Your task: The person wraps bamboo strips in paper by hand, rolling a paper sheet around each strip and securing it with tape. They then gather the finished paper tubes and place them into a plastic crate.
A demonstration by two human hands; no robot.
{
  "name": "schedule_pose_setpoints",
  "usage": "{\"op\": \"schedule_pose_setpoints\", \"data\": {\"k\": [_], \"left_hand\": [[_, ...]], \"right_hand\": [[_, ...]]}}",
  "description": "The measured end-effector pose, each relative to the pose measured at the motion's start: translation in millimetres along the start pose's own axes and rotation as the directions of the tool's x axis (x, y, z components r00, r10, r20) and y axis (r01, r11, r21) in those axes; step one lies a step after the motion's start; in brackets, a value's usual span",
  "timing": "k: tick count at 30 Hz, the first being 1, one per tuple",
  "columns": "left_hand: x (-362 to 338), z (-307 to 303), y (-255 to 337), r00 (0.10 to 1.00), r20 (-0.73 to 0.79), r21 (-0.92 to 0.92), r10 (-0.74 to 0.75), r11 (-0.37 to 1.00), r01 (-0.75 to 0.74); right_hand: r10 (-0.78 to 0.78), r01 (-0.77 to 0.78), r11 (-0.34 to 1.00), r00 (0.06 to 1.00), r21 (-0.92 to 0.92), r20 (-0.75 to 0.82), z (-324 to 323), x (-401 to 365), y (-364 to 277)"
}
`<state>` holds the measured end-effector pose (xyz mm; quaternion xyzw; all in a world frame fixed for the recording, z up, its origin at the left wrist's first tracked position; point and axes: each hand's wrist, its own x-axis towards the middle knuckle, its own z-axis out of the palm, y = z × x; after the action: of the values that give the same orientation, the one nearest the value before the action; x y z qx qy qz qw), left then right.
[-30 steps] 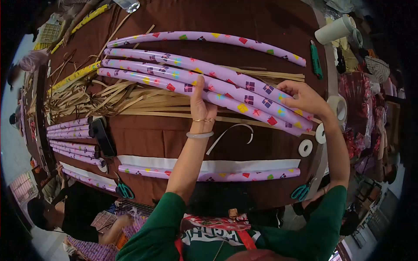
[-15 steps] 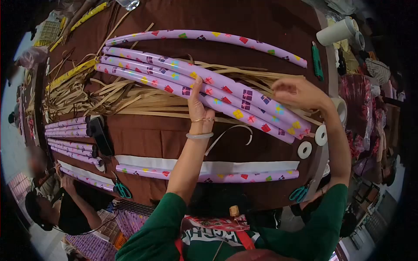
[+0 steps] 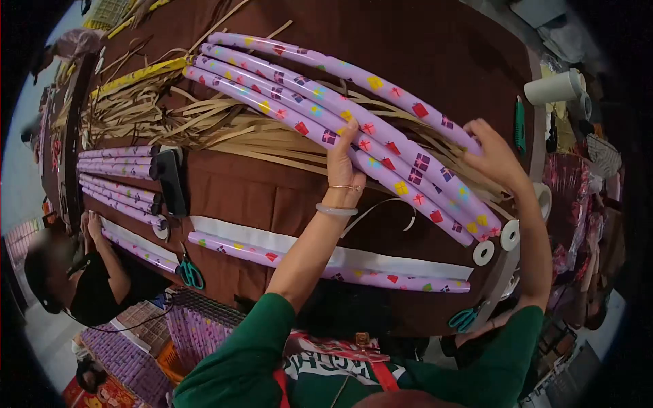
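My left hand (image 3: 345,163) is closed round a bundle of glossy lilac gift wrap rolls (image 3: 299,102) printed with colourful presents, its thumb lying across the front roll. Beyond the bundle lies a single gift wrap roll (image 3: 375,83), slanting down to the right, close to the bundle at its left end. My right hand (image 3: 495,155) is closed round the right end of that single roll, fingers curled over it. Under the rolls spread tan paper strips (image 3: 238,139). Nearer me, another lilac roll (image 3: 394,279) lies along a partly unrolled white sheet (image 3: 367,258).
A phone (image 3: 171,182) lies beside stacked lilac rolls (image 3: 119,163) on the brown tablecloth (image 3: 231,197). Tape rolls (image 3: 483,253), teal scissors (image 3: 464,319) and a green cutter (image 3: 520,126) are at the right. Another person's hands (image 3: 93,224) touch a roll at the lower left.
My right hand has come onto the end of the single roll, which now lies closer to the bundle. My left hand keeps its hold; the whole view has shifted and turned slightly.
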<state>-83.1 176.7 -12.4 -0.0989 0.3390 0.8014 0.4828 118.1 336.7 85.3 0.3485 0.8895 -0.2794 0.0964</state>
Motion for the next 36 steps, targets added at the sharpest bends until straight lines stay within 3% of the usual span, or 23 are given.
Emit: {"op": "schedule_pose_setpoints", "data": {"k": [1, 3, 4, 6, 7, 9, 12, 13, 15, 17, 19, 20, 23, 24, 27, 29, 30, 31, 33, 34, 36], "left_hand": [[-1.0, -0.1, 1.7, 1.000, 0.026, 0.000, 0.001, 1.000, -0.001], [-4.3, 7.4, 5.2, 0.999, -0.024, -0.043, -0.035, 0.998, 0.034], [-5.6, 12.0, 7.3, 1.000, -0.020, -0.072, -0.019, 0.997, 0.018], [-4.6, 7.5, 9.2, 1.000, -0.008, -0.073, -0.026, 0.997, 0.026], [-6.2, 7.9, 10.2, 1.000, -0.008, -0.071, -0.009, 0.997, 0.009], [-9.3, 11.7, 15.1, 0.999, -0.016, -0.107, -0.035, 0.994, 0.033], [-16.8, 14.3, 21.0, 0.999, 0.020, -0.158, -0.042, 0.986, 0.045], [-22.6, 15.7, 26.5, 0.997, 0.039, -0.183, -0.059, 0.981, 0.065], [-35.6, 22.8, 41.6, 0.996, 0.047, -0.184, -0.070, 0.980, 0.078], [-45.0, 19.5, 54.7, 0.993, 0.100, -0.137, -0.057, 0.988, 0.071], [-72.6, 35.3, 79.1, 0.995, 0.095, -0.206, 0.018, 0.978, 0.002], [-82.6, 42.9, 98.2, 0.993, 0.104, -0.223, -0.058, 0.971, 0.080], [-114.4, 42.2, 138.1, 0.984, 0.168, -0.244, -0.051, 0.966, 0.091], [-131.9, 39.0, 151.0, 0.981, 0.192, -0.269, -0.012, 0.961, 0.065], [-193.8, 43.2, 203.3, 0.983, 0.130, -0.332, 0.131, 0.940, -0.082], [-243.7, 45.3, 259.2, 0.972, 0.100, -0.401, 0.215, 0.902, -0.158], [-265.3, 38.5, 281.6, 0.968, 0.040, -0.414, 0.247, 0.886, -0.209], [-297.5, 27.1, 293.1, 0.947, -0.009, -0.416, 0.320, 0.860, -0.295], [-356.3, -2.6, 332.7, 0.878, -0.149, -0.381, 0.454, 0.794, -0.475], [-388.1, -13.1, 349.6, 0.846, -0.201, -0.350, 0.494, 0.771, -0.533], [-442.3, -23.2, 357.7, 0.794, -0.281, -0.314, 0.539, 0.730, -0.607]], "right_hand": [[-0.076, 0.071, 0.994, 0.995, 0.078, 0.065, 0.5, -11.7, -4.0], [0.015, -0.189, 0.832, 0.947, 0.521, 0.320, -0.4, -22.2, -20.6], [0.012, -0.225, 0.804, 0.932, 0.551, 0.363, 3.0, -26.3, -21.2], [-0.030, -0.113, 0.872, 0.959, 0.477, 0.283, 3.4, -33.2, -32.7], [-0.172, 0.060, 0.883, 0.964, 0.466, 0.202, 2.7, -33.4, -38.6], [-0.095, -0.001, 0.902, 0.975, 0.433, 0.200, -8.9, -37.5, -63.2], [-0.104, 0.007, 0.870, 0.980, 0.493, 0.169, -17.8, -44.8, -88.6], [-0.185, 0.123, 0.898, 0.977, 0.422, 0.108, -14.6, -47.7, -89.7], [-0.096, 0.022, 0.887, 0.986, 0.462, 0.137, -20.9, -56.0, -111.8], [-0.176, 0.115, 0.888, 0.980, 0.445, 0.097, -17.8, -61.7, -124.0], [-0.016, -0.037, 0.857, 0.995, 0.514, 0.099, -26.1, -82.2, -147.6], [-0.029, -0.013, 0.842, 0.997, 0.539, 0.070, -34.6, -83.0, -160.9], [-0.034, -0.020, 0.877, 0.994, 0.480, 0.103, -49.8, -95.1, -199.2], [-0.077, 0.036, 0.923, 0.993, 0.384, 0.093, -48.8, -105.0, -207.8], [-0.212, 0.151, 0.886, 0.973, 0.439, 0.094, -58.7, -125.8, -249.6], [-0.101, -0.022, 0.810, 0.979, 0.586, 0.175, -77.0, -144.1, -342.9], [-0.189, 0.078, 0.896, 0.958, 0.437, 0.218, -85.5, -145.5, -357.3], [-0.251, 0.132, 0.898, 0.937, 0.420, 0.244, -81.5, -164.5, -380.6], [-0.363, 0.152, 0.800, 0.893, 0.581, 0.267, -63.3, -177.7, -434.4], [-0.410, 0.170, 0.804, 0.853, 0.570, 0.323, -62.3, -182.4, -459.9], [-0.550, 0.483, 0.835, 0.744, 0.263, 0.380, -67.9, -198.9, -488.5]]}}
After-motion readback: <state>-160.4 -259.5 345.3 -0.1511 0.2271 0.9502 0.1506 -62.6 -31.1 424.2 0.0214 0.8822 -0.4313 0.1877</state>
